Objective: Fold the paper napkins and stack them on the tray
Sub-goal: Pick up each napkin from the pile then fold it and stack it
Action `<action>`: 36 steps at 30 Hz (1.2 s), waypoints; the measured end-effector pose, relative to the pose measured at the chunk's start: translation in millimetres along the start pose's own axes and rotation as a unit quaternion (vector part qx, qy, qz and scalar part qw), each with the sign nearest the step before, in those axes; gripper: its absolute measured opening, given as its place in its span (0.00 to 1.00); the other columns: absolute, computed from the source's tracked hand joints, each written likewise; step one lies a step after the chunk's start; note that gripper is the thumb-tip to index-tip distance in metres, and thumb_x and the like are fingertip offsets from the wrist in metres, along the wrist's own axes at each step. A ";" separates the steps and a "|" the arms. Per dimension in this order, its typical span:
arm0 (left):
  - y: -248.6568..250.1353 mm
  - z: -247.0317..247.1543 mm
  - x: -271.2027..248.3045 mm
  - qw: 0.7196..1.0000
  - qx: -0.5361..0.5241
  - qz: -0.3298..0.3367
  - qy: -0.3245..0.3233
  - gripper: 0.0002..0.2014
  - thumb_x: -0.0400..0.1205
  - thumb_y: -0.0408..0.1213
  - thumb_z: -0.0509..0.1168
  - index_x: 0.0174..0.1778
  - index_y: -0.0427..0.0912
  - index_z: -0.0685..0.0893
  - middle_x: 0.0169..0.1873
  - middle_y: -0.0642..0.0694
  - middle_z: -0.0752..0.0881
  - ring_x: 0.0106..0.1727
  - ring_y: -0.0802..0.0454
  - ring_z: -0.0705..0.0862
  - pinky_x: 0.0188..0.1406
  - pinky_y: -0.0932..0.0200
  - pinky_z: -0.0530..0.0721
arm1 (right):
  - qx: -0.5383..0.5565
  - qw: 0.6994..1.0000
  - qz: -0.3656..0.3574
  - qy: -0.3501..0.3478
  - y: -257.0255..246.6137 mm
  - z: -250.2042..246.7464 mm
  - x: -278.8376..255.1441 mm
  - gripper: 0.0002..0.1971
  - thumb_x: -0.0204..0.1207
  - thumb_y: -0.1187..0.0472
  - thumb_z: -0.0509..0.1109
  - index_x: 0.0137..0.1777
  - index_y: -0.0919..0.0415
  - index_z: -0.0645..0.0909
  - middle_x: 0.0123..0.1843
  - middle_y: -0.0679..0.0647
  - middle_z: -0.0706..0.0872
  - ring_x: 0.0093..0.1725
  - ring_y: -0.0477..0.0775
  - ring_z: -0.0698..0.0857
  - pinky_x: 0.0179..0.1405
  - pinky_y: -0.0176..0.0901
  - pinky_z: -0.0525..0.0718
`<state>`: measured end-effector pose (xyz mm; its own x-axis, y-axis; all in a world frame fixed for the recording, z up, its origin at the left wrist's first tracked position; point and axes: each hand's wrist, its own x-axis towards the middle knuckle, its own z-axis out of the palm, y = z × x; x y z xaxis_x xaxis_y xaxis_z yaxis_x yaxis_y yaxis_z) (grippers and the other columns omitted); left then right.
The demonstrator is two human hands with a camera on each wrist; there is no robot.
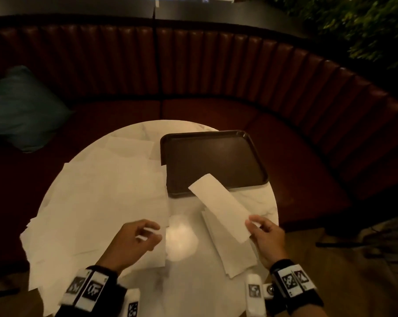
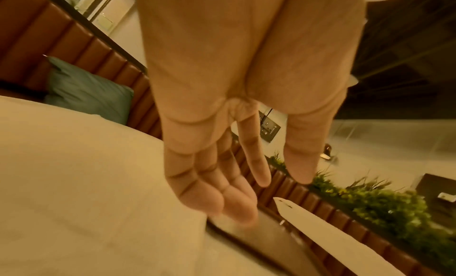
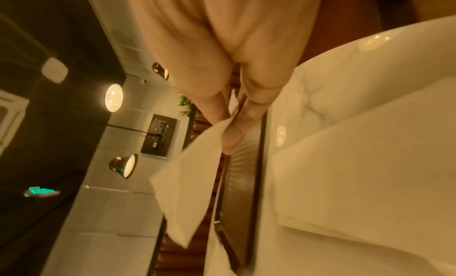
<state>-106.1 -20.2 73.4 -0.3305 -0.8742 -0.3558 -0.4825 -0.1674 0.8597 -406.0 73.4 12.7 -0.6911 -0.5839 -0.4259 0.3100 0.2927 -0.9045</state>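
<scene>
- We see a folded napkin (image 1: 218, 205), a long narrow white strip, held up above the round white table (image 1: 257, 202); its far end reaches over the near right corner of the dark tray (image 1: 216, 156), its near end is in the right hand (image 1: 265, 234).
- The right hand pinches that near end between thumb and fingertips; the right wrist view shows the paper clamped between the thumb and the fingers (image 3: 231, 137).
- Just under the strip, by the right wrist, lies a second folded napkin (image 1: 237, 257) on the table.
- The tray sits on the far right part of the table; we see nothing lying on its floor.
- The left hand (image 1: 134, 241) hovers over the unfolded napkins (image 1: 97, 202), which cover the left half of the table in overlapping sheets. Its fingers (image 2: 222, 192) are loosely extended and slightly apart, holding nothing.
- Behind the table curves a ribbed brown bench (image 1: 193, 65) with a teal cushion (image 1: 22, 106) at left, and green foliage (image 1: 364, 26) at upper right.
</scene>
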 end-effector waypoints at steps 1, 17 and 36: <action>-15.4 -2.5 -5.1 1.000 0.011 -0.019 -0.010 0.05 0.75 0.31 0.71 0.44 0.42 0.86 0.35 0.42 0.88 0.29 0.53 0.85 0.25 0.70 0.79 | -0.014 1.000 0.007 0.018 10.8 -1.6 -3.3 0.07 0.69 0.73 0.75 0.41 0.61 0.85 0.43 0.60 0.86 0.40 0.54 0.84 0.32 0.39 0.85; -131.6 -59.1 -58.4 0.976 0.076 -0.202 0.040 0.05 0.67 0.22 0.76 0.33 0.35 0.89 0.22 0.39 0.86 0.31 0.41 0.85 0.33 0.61 0.80 | -0.052 0.991 0.077 0.096 57.7 -12.4 -32.3 0.05 0.70 0.72 0.75 0.44 0.67 0.84 0.48 0.60 0.84 0.51 0.59 0.82 0.43 0.45 0.84; -134.3 -99.4 -64.1 0.978 -0.011 -0.186 0.097 0.05 0.69 0.29 0.76 0.35 0.42 0.88 0.19 0.47 0.85 0.20 0.57 0.82 0.31 0.63 0.80 | -0.653 0.749 -0.099 0.057 49.9 68.0 -39.7 0.10 0.65 0.45 0.78 0.46 0.41 0.85 0.65 0.63 0.74 0.64 0.68 0.72 0.66 0.64 0.67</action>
<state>60.5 13.0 17.2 0.0267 -0.8207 -0.5708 -0.5218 -0.4984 0.6923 -318.7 59.7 -17.1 -0.7132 -0.6676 -0.2137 -0.6574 0.7428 -0.1268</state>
